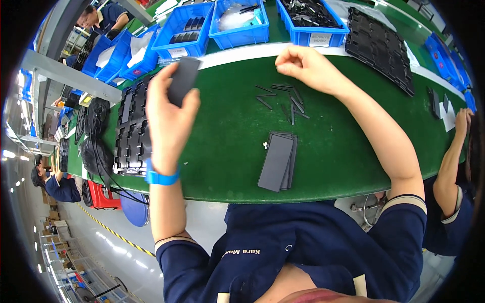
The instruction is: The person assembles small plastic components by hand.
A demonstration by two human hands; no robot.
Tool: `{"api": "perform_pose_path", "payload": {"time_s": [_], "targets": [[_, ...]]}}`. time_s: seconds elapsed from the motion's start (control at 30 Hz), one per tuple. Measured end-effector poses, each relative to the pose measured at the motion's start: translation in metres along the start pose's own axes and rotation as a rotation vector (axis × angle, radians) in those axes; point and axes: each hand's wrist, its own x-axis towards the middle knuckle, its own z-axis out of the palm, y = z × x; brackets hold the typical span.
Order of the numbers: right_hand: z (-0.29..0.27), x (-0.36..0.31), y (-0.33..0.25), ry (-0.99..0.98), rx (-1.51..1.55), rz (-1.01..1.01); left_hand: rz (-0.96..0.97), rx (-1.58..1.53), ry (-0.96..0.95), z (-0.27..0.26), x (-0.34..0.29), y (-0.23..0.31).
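My left hand (pixel 171 113) grips a flat dark grey rectangular panel (pixel 184 81) by its edges, raised over the left part of the green table. My right hand (pixel 309 69) is closed, its fingers curled in a pinch; whatever may be between them is hidden. Below it lie several thin black strips (pixel 293 103), scattered on the table. Nearer to me rests a small stack of similar dark panels (pixel 276 160), slightly fanned, with a tiny light-coloured piece (pixel 264 145) at its upper left side.
Blue bins (pixel 310 39) line the far edge; one holds many black strips. A black moulded tray (pixel 381 48) leans at the far right, another tray (pixel 134 129) lies at left beside black bags (pixel 96 136). At right, a co-worker's arm (pixel 449 161) reaches over the green table (pixel 227 166).
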Motion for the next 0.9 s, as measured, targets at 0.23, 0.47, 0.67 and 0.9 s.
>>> {"api": "perform_pose_path", "payload": {"time_s": [0.23,0.47,0.67,0.9], "targets": [[0.04,-0.013,-0.02,0.09,-0.516,-0.177,-0.188,0.67,0.093,-0.103,0.02,-0.125],[0.044,-0.014,-0.022,0.079,-0.414,-0.072,-0.413,0.818,-0.026,-0.108,0.011,-0.138],[0.041,-0.015,-0.015,0.076,-0.371,-0.175,-0.403,0.8,-0.043,-0.084,0.02,-0.135],[0.039,-0.013,-0.02,0.049,-0.234,-0.131,-0.206,0.958,-0.063,-0.075,0.007,-0.148]]}}
